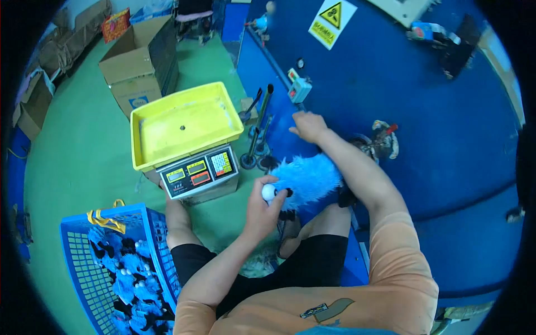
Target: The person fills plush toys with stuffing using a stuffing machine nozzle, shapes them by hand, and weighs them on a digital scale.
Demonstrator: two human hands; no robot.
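A fluffy blue plush toy [310, 180] with black parts and a white ball-like piece hangs in front of the blue machine, above my lap. My left hand [262, 207] is wrapped round its left end, at the white piece, with the thumb on a black spot. Beyond the plush, my right hand [308, 127] is raised near a small switch box [300, 90] on the machine. Its fingers look curled, but what they hold, if anything, is too small to tell. My right forearm passes over the plush's right end.
A yellow tray [184, 152] sits on a digital scale [202, 174] at centre left. Black upright rods [262, 120] stand beside it. A blue basket [103, 215] holds several blue plush pieces at lower left. An open cardboard box [131, 78] stands behind the scale.
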